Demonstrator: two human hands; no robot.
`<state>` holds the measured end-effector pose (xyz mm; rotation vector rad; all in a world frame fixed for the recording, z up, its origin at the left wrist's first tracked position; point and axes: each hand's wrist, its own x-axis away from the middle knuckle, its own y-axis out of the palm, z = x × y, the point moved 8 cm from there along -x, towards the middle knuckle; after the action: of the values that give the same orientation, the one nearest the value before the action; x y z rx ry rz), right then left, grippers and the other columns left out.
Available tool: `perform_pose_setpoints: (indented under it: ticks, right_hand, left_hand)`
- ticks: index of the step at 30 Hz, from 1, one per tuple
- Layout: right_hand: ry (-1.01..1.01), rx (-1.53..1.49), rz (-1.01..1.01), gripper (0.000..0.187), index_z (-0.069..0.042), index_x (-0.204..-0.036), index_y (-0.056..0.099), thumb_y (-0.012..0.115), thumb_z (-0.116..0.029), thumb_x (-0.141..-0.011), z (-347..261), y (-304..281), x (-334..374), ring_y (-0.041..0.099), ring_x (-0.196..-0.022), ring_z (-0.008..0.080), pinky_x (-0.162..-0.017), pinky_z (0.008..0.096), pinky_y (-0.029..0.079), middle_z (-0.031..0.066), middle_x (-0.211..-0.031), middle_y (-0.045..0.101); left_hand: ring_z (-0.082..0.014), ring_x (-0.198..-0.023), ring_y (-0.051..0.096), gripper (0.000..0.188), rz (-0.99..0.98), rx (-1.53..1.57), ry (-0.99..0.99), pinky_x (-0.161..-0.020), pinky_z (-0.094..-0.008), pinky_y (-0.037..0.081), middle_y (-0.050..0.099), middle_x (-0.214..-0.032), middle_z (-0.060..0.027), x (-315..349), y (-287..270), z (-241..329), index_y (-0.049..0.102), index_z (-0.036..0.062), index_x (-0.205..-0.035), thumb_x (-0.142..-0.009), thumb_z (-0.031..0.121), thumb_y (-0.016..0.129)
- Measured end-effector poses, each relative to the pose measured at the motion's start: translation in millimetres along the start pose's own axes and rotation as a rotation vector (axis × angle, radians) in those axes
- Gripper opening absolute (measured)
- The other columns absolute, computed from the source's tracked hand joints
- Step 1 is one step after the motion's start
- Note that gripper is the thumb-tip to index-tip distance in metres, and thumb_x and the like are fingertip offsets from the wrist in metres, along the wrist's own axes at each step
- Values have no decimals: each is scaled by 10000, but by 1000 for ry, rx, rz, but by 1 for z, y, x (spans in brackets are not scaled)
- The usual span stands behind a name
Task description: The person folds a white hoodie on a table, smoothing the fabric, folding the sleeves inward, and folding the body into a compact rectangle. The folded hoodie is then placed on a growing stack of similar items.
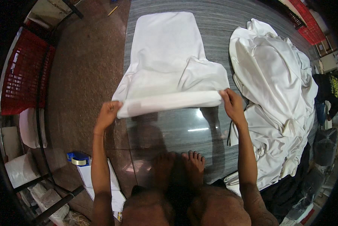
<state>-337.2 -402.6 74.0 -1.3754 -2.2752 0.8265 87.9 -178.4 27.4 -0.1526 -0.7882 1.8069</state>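
In the head view, the only one we had, we saw a white cloth cover (165, 41) spread on the grey streaked floor (216, 45) ahead of our bare feet, its narrower part lying far and its broader part near, with the left near corner reaching over the brown floor (86, 60). Our left hand (110, 112) was closed on the left end of the near edge, the fingers curled in around the fabric, and our right hand (231, 103) pinched the right end, so that the folded band (169, 104) ran taut between the two, slightly blurred. We judged the cover light and soft, with a smooth, perhaps slippery face that would slide and crease easily; wrinkles already showed at its right shoulder. It seemed unlikely to break, but too limp to keep a line unless held at both ends, so the two outer corners of the band looked the best places to grip, with an even pull. To the right, well within reach, lay a heap of similar white cloth (274, 71); to the near left, beside our left forearm, we had a blue tape dispenser (78, 158) and white sheets (115, 188).
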Motion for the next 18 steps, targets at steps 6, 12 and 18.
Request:
perform_pose_setpoints:
  ticks: [6,12,18]
  right_hand:
    - [89,-386,432,385,24,-823,580,603,-335,-960,59,17,-47,508,-596,198,-597,338,435,87,-641,538]
    - [-72,-119,411,308,9,-902,621,663,-296,-918,32,36,18,584,-778,237,-690,362,454,103,-815,612]
    - [-284,-9,306,239,-13,-950,652,678,-245,-900,10,33,-27,586,-890,222,-794,341,454,119,-924,654]
  left_hand:
    - [-154,-911,606,291,708,53,52,-814,-301,489,672,-974,-67,-31,-15,-8,656,-16,-1042,-944,259,654]
    - [-192,-927,600,317,657,-12,14,-818,-325,487,630,-1044,-79,36,24,17,653,32,-1085,-840,200,766]
    - [-190,-872,632,194,532,-188,212,-824,-338,503,692,-914,-61,-13,10,35,711,8,-1003,-829,86,744]
